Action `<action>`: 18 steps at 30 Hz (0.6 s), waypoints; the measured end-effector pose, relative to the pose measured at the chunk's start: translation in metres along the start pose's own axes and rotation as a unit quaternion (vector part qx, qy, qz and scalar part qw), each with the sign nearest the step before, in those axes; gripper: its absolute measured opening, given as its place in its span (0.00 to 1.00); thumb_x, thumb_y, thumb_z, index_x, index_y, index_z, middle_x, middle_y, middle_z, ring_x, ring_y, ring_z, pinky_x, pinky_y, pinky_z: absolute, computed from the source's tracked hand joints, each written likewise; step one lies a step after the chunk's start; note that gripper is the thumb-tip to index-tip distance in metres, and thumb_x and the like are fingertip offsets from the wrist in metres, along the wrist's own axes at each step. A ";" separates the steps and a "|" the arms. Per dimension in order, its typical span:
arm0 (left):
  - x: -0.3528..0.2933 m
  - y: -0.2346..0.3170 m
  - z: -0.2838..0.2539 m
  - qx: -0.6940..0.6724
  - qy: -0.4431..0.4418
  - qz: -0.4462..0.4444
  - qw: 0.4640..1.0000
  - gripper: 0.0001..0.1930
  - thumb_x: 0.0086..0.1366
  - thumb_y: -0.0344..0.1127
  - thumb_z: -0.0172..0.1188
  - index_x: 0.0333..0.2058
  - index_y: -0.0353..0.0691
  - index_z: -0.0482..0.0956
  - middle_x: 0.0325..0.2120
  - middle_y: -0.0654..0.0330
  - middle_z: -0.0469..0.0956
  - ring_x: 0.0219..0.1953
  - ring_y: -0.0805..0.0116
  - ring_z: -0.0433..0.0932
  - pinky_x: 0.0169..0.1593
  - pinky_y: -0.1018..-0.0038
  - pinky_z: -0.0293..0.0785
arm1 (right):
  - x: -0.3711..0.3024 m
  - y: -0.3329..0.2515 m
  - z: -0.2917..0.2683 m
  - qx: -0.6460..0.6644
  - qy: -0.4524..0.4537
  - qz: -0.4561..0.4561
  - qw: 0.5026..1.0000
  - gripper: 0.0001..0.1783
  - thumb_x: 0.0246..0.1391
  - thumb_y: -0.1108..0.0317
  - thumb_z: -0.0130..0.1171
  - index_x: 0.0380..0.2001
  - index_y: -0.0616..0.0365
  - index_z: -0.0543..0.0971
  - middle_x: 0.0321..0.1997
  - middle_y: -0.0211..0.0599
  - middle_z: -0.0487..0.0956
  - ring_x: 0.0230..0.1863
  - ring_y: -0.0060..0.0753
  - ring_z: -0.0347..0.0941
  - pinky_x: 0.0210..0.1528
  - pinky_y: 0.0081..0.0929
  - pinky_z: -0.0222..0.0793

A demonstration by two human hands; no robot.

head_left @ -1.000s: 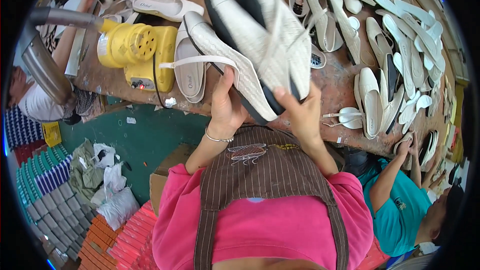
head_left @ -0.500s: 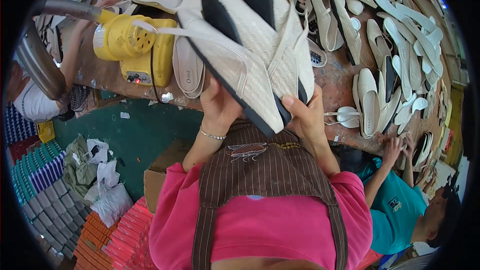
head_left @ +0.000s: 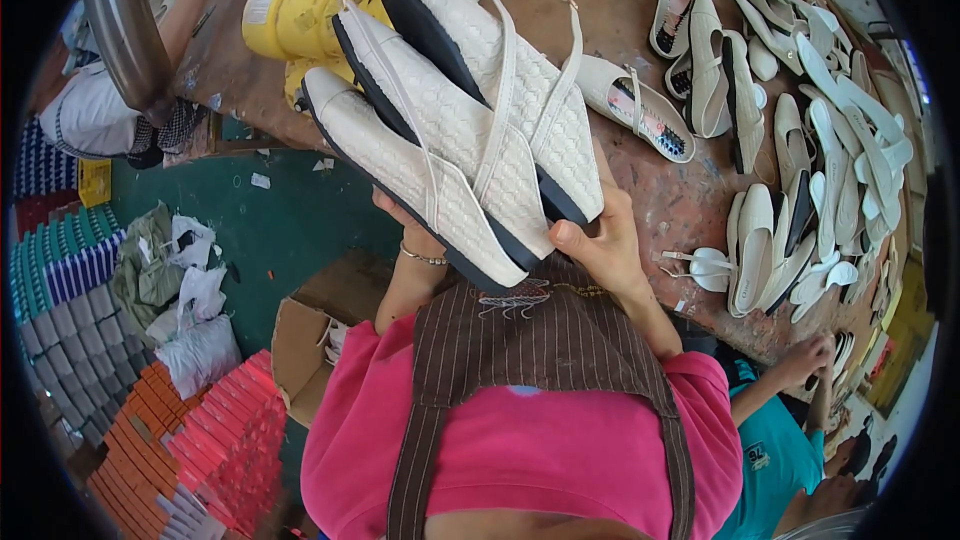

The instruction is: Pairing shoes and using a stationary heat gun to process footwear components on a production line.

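Observation:
Three cream slingback flats (head_left: 520,70) with woven uppers, thin straps and black soles are stacked side by side between my hands, toes pointing up and left. My right hand (head_left: 604,240) grips them at the heels, with its thumb pressed on a heel edge. Under the nearest flat, my left hand (head_left: 408,228) supports the stack from the left; most of its fingers are hidden behind the shoe. A single cream flat with a strap (head_left: 650,112) lies on the table just beyond my right hand.
A yellow machine (head_left: 300,15) with a metal pipe stands at the table's left. Many cream shoes and insoles (head_left: 840,120) crowd its right side. A co-worker's hands (head_left: 808,358) work at the right edge. An open cardboard box (head_left: 300,350) and red stacks (head_left: 235,440) lie below left.
The flats have swung left and tilted, so three now show fanned out above my hands. The view has shifted, and the lone flat on the table has come into fuller sight.

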State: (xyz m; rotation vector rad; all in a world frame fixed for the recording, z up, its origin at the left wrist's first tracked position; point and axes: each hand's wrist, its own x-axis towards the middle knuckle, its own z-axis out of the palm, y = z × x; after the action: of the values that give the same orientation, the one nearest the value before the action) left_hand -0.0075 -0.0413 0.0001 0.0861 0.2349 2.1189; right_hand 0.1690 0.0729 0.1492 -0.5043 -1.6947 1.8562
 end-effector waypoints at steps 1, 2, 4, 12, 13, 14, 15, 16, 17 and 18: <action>-0.001 -0.001 -0.003 0.000 -0.001 -0.003 1.000 0.47 0.47 0.62 0.57 0.62 0.47 0.53 0.59 0.57 0.59 0.60 0.56 0.60 0.63 0.56 0.56 | 0.001 0.001 -0.001 -0.036 -0.011 -0.051 0.998 0.27 0.45 0.60 0.65 0.44 0.69 0.74 0.58 0.52 0.61 0.60 0.48 0.57 0.60 0.38 0.50; -0.001 -0.001 -0.005 0.000 -0.002 -0.006 1.000 0.47 0.47 0.62 0.57 0.62 0.47 0.52 0.60 0.57 0.59 0.60 0.56 0.60 0.63 0.56 0.55 | 0.001 0.000 0.000 -0.037 -0.013 -0.051 0.998 0.27 0.45 0.60 0.65 0.44 0.69 0.74 0.58 0.52 0.61 0.60 0.48 0.57 0.60 0.38 0.50; -0.003 -0.001 -0.009 0.002 -0.004 -0.012 1.000 0.47 0.47 0.63 0.56 0.62 0.47 0.52 0.60 0.57 0.58 0.60 0.56 0.59 0.63 0.56 0.54 | 0.000 -0.001 0.004 -0.043 -0.003 -0.059 0.997 0.28 0.44 0.60 0.65 0.44 0.71 0.74 0.61 0.53 0.57 0.63 0.52 0.52 0.61 0.42 0.48; -0.006 0.005 -0.005 0.015 -0.015 -0.011 1.000 0.48 0.48 0.67 0.54 0.63 0.48 0.49 0.62 0.57 0.55 0.62 0.55 0.57 0.64 0.55 0.51 | -0.008 -0.006 0.018 0.017 0.006 0.038 0.999 0.27 0.42 0.68 0.66 0.45 0.73 0.72 0.52 0.54 0.70 0.55 0.41 0.65 0.58 0.32 0.56; -0.006 0.005 0.002 0.011 -0.032 -0.008 0.999 0.49 0.49 0.67 0.53 0.64 0.48 0.47 0.62 0.57 0.53 0.62 0.55 0.55 0.65 0.55 0.48 | -0.009 -0.004 0.019 0.043 0.008 0.067 0.997 0.26 0.42 0.70 0.66 0.45 0.73 0.72 0.49 0.52 0.73 0.52 0.38 0.68 0.56 0.29 0.58; -0.008 0.004 0.011 0.007 -0.048 -0.002 0.999 0.49 0.49 0.68 0.52 0.64 0.49 0.46 0.63 0.57 0.51 0.63 0.54 0.54 0.66 0.55 0.45 | -0.010 -0.003 0.021 0.044 0.000 0.068 0.997 0.26 0.42 0.70 0.66 0.45 0.73 0.72 0.49 0.52 0.73 0.52 0.38 0.68 0.56 0.29 0.58; -0.011 0.004 0.013 0.007 -0.047 0.006 0.999 0.49 0.49 0.68 0.52 0.64 0.49 0.46 0.63 0.57 0.51 0.63 0.54 0.54 0.66 0.55 0.45 | -0.010 -0.003 0.023 0.065 0.005 0.067 0.996 0.25 0.42 0.71 0.66 0.43 0.74 0.73 0.48 0.51 0.73 0.51 0.36 0.69 0.55 0.28 0.59; -0.013 0.004 0.014 -0.014 -0.032 -0.001 0.999 0.49 0.49 0.67 0.53 0.64 0.48 0.48 0.62 0.57 0.53 0.62 0.54 0.55 0.65 0.55 0.47 | -0.010 -0.002 0.025 0.085 0.010 0.066 0.994 0.23 0.42 0.72 0.66 0.42 0.74 0.73 0.48 0.49 0.74 0.50 0.34 0.69 0.53 0.27 0.60; -0.013 0.005 0.020 -0.034 -0.020 -0.007 0.999 0.48 0.49 0.66 0.54 0.63 0.47 0.49 0.62 0.56 0.55 0.62 0.54 0.57 0.65 0.54 0.50 | -0.011 -0.001 0.028 0.086 0.002 0.067 0.994 0.23 0.42 0.72 0.66 0.42 0.74 0.73 0.48 0.49 0.74 0.50 0.34 0.69 0.53 0.27 0.60; -0.013 0.007 0.027 -0.034 -0.019 0.000 0.999 0.48 0.49 0.66 0.54 0.63 0.47 0.49 0.62 0.56 0.55 0.62 0.54 0.57 0.65 0.54 0.50 | -0.011 -0.001 0.032 0.057 0.028 0.074 0.995 0.22 0.42 0.73 0.66 0.41 0.73 0.73 0.47 0.48 0.74 0.49 0.33 0.70 0.52 0.26 0.61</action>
State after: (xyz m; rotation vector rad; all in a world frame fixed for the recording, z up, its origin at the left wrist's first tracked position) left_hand -0.0021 -0.0522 0.0288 0.0875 0.1403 2.1217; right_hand 0.1577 0.0407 0.1527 -0.6436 -1.5403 2.0117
